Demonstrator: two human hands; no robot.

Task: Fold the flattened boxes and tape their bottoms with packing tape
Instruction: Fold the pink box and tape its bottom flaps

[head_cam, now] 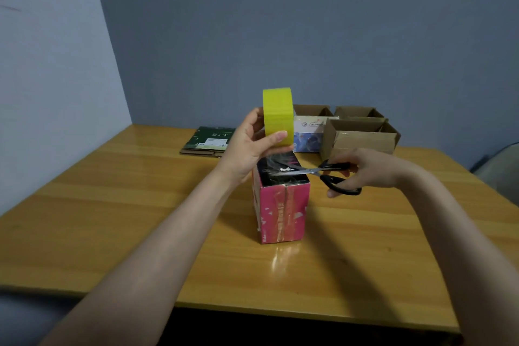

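While the left hand (252, 146) grips the roll of yellow packing tape (278, 116) on edge above the box, with the thumb across the roll's lower rim and the fingers behind it, the right hand (368, 170) holds the black-handled steel scissors (332, 174) with its fingers curled through the handle loops. The scissor blades are slightly parted and point left, level with the top of the pink printed cardboard box (282, 208). At that point the blades meet a strip of clear tape (276, 163) that runs from the underside of the roll down to the box's top face. The pink box stands upright near the middle of the light wooden table (134, 205), with its upper flaps closed and a vertical seam visible down the centre of its near face. At the far left of the table, a flattened dark green box (214, 137) lies on top of flattened brown cardboard. At the far right, three erected brown cardboard boxes (362, 139) with open tops stand grouped together with a white and blue printed box (307, 136), just beside one another and well apart from the pink box.
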